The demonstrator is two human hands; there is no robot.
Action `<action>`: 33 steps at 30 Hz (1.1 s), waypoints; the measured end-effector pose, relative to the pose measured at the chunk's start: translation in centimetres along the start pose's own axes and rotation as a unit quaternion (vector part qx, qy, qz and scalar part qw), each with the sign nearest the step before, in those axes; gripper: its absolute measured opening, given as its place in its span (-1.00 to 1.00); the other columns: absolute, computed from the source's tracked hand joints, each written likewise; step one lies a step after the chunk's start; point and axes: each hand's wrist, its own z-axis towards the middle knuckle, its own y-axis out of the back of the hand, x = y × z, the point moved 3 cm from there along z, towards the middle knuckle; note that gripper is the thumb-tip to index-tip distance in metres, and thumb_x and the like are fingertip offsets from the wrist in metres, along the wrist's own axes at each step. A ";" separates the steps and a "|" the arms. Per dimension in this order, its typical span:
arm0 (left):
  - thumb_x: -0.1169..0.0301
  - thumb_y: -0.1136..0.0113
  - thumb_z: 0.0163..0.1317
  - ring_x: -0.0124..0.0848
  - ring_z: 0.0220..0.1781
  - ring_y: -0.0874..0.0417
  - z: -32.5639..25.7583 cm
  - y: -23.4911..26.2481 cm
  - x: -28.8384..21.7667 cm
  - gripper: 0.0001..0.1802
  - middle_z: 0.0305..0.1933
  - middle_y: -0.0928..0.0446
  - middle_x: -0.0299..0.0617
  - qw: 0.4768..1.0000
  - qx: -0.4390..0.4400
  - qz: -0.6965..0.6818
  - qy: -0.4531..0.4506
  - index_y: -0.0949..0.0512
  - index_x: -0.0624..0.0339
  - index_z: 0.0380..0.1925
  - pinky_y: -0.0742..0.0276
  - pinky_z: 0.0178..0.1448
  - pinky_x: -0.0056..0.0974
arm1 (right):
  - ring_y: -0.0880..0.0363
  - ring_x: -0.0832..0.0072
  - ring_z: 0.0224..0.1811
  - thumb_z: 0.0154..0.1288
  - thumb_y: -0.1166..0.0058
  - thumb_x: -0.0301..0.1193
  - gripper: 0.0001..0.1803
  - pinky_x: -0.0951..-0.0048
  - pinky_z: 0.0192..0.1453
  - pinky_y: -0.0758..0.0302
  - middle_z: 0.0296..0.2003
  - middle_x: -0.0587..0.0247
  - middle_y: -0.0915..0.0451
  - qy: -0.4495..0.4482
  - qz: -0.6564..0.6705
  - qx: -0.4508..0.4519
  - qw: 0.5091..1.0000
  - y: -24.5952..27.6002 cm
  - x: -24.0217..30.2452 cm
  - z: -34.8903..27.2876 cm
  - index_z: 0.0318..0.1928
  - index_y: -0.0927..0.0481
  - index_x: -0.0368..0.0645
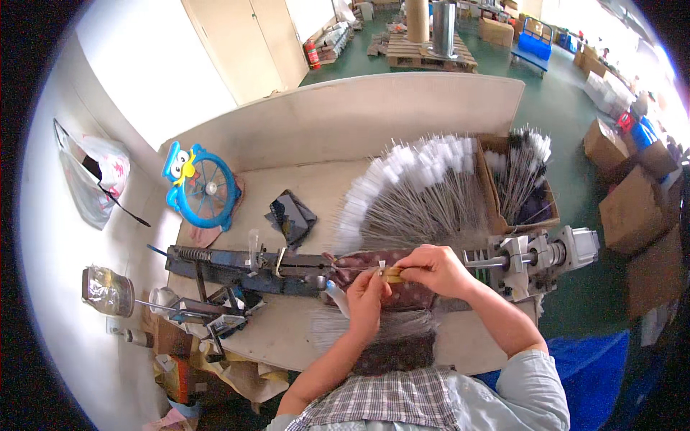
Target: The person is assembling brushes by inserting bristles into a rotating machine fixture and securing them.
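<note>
A person's right hand (437, 270) has its grip closed, thumb and fingers pinching a small yellow piece (392, 274) at the centre of the desk (251, 169). The left hand (365, 296) meets it at the piece's left end, fingertips drawn together; from here I cannot tell whether they clamp it. Just under the grip lies a dark red cloth (413, 298); a white tube (337, 297) sits beside the left hand. Nearer the person's body than the grip, thin pale wires (402, 325) lie in a bundle. To the grip's left runs a dark metal bar (298, 267); to its right stands a machine (517, 257) with a shaft. Beyond the grip, white-tufted brushes (413, 176) fan out, next to a box (492, 205) of more brushes. Farther off, beyond and left, stands a blue fan (234, 188).
</note>
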 end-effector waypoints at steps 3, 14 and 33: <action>0.40 -0.05 0.29 -0.55 -0.45 -0.46 0.1 0.6 -0.1 -0.85 -0.37 -0.55 -0.22 0.998 -0.057 0.009 -0.023 -0.53 0.25 -0.28 -0.37 -0.42 -0.44 | -0.54 0.27 -0.33 0.01 -0.20 -0.42 -0.80 0.33 -0.20 -0.48 -0.44 0.20 -0.59 0.064 -0.054 0.021 0.996 0.2 0.6 -0.2 -0.29 -0.65 -0.16; 0.33 -0.08 0.28 -0.58 -0.56 -0.43 -0.5 2.1 -2.6 -0.83 -0.46 -0.51 -0.27 0.989 -0.109 -0.093 0.029 -0.50 0.21 -0.35 -0.31 -0.47 -0.47 | -0.52 0.26 -0.24 0.11 -0.06 -0.31 -0.80 0.28 -0.18 -0.48 -0.45 0.25 -0.56 0.060 -0.203 0.001 0.977 -5.6 0.9 4.4 -0.32 -0.62 -0.13; 0.10 0.16 0.37 -0.41 -0.05 -0.48 -0.4 2.6 -2.5 -0.62 -0.09 -0.47 -0.21 0.968 -0.090 -0.226 0.054 -0.39 0.20 -0.13 -0.34 0.08 -0.29 | -0.49 0.35 -0.14 -0.11 -0.27 -0.25 -0.63 0.29 -0.07 -0.43 -0.27 0.33 -0.58 0.083 -0.261 -0.106 0.956 -8.2 3.9 3.4 -0.24 -0.62 -0.12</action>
